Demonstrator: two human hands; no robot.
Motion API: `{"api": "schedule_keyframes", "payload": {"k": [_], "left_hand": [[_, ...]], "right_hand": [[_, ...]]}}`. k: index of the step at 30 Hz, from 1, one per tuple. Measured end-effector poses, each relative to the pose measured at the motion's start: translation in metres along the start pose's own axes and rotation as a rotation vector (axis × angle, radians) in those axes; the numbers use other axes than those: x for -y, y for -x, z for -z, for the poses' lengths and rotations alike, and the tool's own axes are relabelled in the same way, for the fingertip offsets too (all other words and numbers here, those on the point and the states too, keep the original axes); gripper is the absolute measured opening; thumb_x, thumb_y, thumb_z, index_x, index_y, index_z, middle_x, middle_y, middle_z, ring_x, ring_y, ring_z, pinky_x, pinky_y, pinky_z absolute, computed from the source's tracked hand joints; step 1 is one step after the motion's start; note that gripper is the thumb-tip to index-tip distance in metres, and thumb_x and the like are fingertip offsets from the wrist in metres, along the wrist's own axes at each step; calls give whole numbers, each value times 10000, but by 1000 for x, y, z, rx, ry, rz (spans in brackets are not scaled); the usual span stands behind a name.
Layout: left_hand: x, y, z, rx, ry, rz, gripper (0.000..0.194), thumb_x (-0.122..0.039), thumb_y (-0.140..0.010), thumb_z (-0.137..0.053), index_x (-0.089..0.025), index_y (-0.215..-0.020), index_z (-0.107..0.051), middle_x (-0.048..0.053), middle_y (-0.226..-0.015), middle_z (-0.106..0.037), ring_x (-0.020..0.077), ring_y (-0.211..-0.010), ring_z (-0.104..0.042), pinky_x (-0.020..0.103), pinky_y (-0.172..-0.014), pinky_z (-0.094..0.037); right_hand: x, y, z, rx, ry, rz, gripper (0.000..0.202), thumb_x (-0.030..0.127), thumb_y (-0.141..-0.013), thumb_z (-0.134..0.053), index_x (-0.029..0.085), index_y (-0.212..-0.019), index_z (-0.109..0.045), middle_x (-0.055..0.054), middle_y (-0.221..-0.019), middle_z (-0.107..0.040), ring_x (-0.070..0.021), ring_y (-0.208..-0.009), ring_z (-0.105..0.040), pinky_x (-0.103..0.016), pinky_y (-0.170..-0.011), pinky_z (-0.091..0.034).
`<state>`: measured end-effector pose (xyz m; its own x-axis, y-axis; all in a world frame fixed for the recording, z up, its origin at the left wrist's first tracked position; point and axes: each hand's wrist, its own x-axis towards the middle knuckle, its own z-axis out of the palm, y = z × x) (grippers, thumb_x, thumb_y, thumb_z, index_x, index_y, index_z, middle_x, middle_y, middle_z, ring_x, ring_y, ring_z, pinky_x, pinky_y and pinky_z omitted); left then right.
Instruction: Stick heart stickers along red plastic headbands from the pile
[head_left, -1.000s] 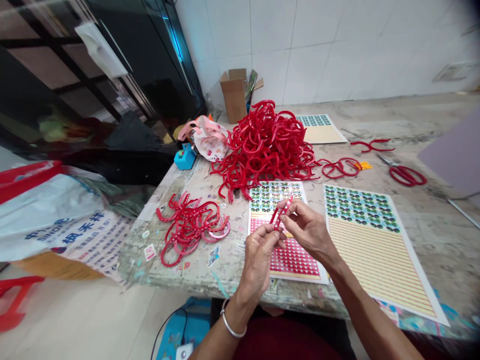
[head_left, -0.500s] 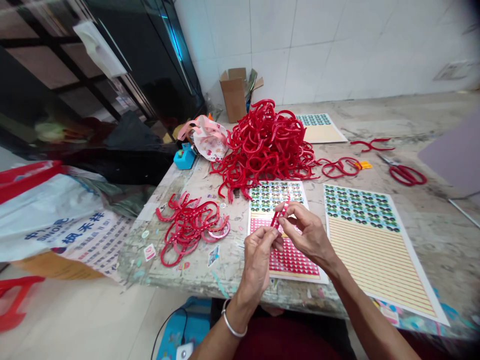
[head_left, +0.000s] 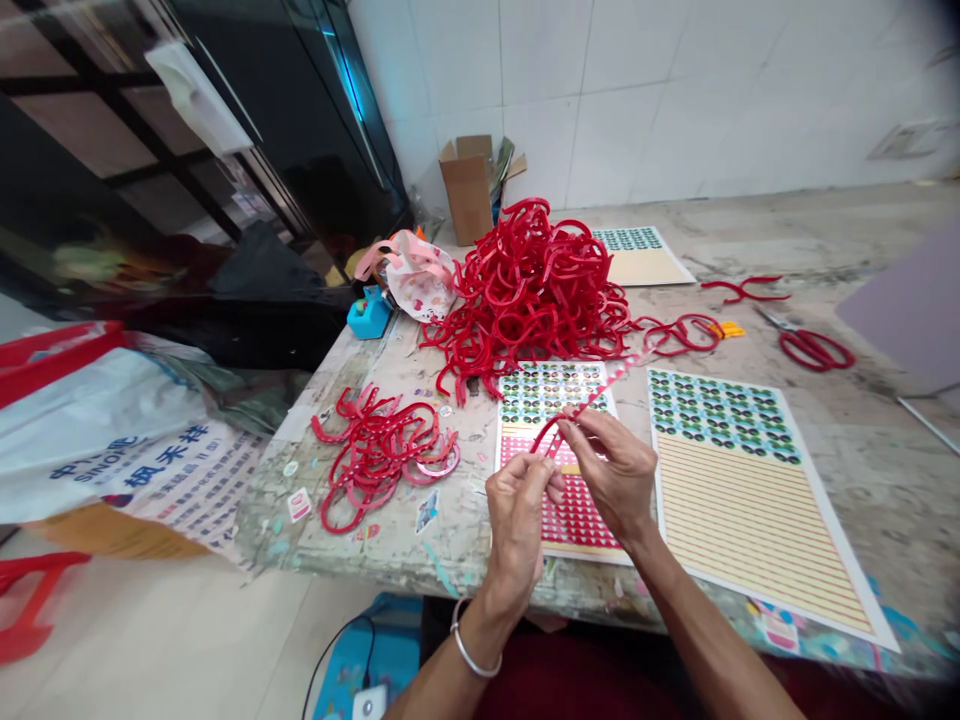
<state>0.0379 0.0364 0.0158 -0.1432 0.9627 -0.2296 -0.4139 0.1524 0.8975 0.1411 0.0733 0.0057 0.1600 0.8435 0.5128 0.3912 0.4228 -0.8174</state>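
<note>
Over the table, my left hand [head_left: 517, 515] is closed on the lower end of a thin curved red band [head_left: 541, 430], which looks like a hairband. My right hand [head_left: 613, 462] pinches at the band's upper part, where a narrow red sticker strip with pale marks [head_left: 606, 386] sticks out toward the upper right. Part of the strip also lies along the band. Fingers hide where the two meet. Beneath both hands lies a sticker sheet [head_left: 577, 520] with rows of red and pink strips and green-and-blue pictures at its top.
A large heap of red bands [head_left: 536, 285] stands behind the hands, with a smaller patterned pile [head_left: 386, 455] at left. Another sticker sheet [head_left: 757, 500], scissors [head_left: 814, 350], a blue tape dispenser [head_left: 369, 315] and a cardboard box [head_left: 466, 195] are on the table.
The sticker strip now stretches out long toward the upper right, past my right hand. My right hand has turned and dropped slightly; my left hand has barely moved.
</note>
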Motion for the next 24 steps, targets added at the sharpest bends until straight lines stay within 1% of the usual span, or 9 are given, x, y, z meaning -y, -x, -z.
{"api": "schedule_keyframes", "payload": {"k": [3,6,11,14,17,21,24], "left_hand": [[0,2,2,-1,7,18,163,-213,-771,-580,-135,-631,-611,-2,-593,-576,86,-551,-472,221,-597,-380],[-1,4,3,11,12,35,159,-224,-768,-589,-134,-640,-618,0,-598,-580,85,-544,-471,218,-588,-379],[-3,5,4,35,20,63,165,-237,-761,-604,-134,-633,-617,-1,-598,-578,82,-535,-469,219,-584,-381],[-2,6,8,55,16,60,170,-241,-762,-607,-132,-632,-613,1,-595,-577,83,-536,-474,218,-583,-381],[-1,6,15,125,8,74,168,-252,-780,-601,-133,-661,-608,7,-621,-595,84,-539,-495,222,-597,-391],[1,8,23,235,-25,100,173,-276,-819,-578,-131,-731,-610,33,-709,-639,91,-547,-538,238,-624,-411],[0,8,24,283,-42,95,168,-289,-843,-561,-130,-832,-615,43,-743,-652,91,-540,-544,242,-618,-416]], "right_hand": [[-2,-3,1,21,-76,-85,79,258,-806,-620,224,-830,-687,-60,-872,-667,-196,-795,-630,-306,-606,-543],[-4,-4,2,36,-180,-168,117,306,-797,-628,206,-768,-681,-55,-838,-657,-180,-730,-619,-300,-583,-555],[-8,-4,1,66,-307,-343,170,353,-777,-647,188,-792,-687,-26,-758,-661,-138,-588,-604,-290,-549,-574],[-10,-5,1,75,-377,-421,169,352,-752,-674,187,-788,-673,-24,-765,-675,-151,-629,-633,-294,-559,-587],[-11,-3,2,88,-413,-411,145,322,-741,-691,187,-763,-643,-38,-818,-687,-177,-735,-654,-303,-610,-586],[-10,2,5,93,-372,-319,115,283,-750,-687,184,-748,-626,-61,-876,-686,-197,-816,-654,-321,-683,-568],[-5,8,5,121,-372,-295,106,264,-760,-677,190,-731,-607,-62,-873,-683,-198,-822,-654,-295,-639,-560]]}}
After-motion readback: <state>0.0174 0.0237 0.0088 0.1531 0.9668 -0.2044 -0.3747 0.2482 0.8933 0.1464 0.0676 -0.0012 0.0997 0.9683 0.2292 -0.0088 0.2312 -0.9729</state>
